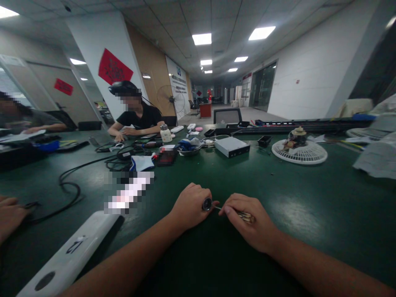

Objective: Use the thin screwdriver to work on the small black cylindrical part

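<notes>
Near the middle of the green table, my left hand is closed around a small round dark part with a metallic rim, its face turned to the right. Just to the right, my right hand is wrapped round the yellowish handle of a thin tool. The tool's slim metal shaft points left toward the round part. Whether its tip touches the part is too small to tell. Both forearms reach in from the bottom edge.
A long white device lies at the left, with black cables beyond it. A grey box and a white fan grille stand farther back. Another person's hand rests at the left edge; a person in black sits opposite.
</notes>
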The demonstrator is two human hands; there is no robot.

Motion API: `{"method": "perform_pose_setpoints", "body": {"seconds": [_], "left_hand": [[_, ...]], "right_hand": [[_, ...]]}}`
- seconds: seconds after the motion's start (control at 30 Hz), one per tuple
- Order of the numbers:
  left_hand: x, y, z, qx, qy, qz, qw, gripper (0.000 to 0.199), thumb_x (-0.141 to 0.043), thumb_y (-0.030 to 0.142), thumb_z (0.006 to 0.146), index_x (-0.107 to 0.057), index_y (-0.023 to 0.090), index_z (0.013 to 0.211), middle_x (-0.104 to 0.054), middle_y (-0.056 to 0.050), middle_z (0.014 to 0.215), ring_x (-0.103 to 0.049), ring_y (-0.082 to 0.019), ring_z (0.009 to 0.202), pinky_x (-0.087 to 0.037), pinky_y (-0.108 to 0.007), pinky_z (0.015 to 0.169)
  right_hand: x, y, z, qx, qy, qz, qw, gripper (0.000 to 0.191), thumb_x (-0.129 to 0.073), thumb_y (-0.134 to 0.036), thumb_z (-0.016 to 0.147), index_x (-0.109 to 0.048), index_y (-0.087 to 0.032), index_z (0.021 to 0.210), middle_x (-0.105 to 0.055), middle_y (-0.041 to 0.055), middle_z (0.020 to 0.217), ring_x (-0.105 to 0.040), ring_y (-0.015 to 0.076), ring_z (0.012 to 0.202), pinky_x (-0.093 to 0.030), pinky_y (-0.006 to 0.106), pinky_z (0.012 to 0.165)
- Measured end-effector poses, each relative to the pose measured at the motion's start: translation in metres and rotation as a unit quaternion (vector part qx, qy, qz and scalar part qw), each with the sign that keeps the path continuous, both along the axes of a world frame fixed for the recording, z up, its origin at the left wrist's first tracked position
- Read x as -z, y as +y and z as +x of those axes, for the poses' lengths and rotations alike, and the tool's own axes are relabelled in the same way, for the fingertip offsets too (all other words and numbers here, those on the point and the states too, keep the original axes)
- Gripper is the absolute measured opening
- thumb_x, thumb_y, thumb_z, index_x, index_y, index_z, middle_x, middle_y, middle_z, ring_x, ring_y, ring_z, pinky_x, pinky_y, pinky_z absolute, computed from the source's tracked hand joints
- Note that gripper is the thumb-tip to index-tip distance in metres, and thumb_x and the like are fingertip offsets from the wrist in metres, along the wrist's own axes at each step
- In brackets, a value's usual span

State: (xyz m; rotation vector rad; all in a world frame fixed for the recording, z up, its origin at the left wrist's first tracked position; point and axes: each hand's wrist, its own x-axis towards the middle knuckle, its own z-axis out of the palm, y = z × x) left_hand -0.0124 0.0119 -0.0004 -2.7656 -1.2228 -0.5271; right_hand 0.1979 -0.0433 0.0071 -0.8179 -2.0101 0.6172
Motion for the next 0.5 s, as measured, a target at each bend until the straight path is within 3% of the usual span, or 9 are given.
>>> {"method": "perform_pose_setpoints", "body": {"seconds": [0.27,0.5], "left_hand": [[0.0008,0.0000,-0.0002,0.007,0.018,0.010,1.000,0.030,-0.050,0.042,0.094,-0.057,0.019,0.077,-0.062,-0.003,0.075,-0.053,-0.018,0.072,-0.037,-0.033,0.072],[-0.0003,-0.0001,0.0003,0.007,0.022,0.007,1.000,0.027,-0.054,0.042,0.093,-0.058,0.019,0.078,-0.063,-0.003,0.076,-0.054,-0.018,0.072,-0.037,-0.033,0.070]], "right_hand": [[0.0002,-0.0021,-0.0025,-0.054,-0.005,-0.004,0.999,0.019,-0.053,-0.018,0.095,-0.071,-0.019,0.092,-0.071,0.0041,0.092,-0.066,0.0157,0.087,-0.050,0.029,0.080],[0.0003,-0.0011,-0.0017,0.003,0.000,-0.002,1.000,0.022,-0.050,-0.019,0.096,-0.071,-0.019,0.089,-0.069,0.0041,0.087,-0.065,0.0158,0.080,-0.050,0.029,0.075]]}}
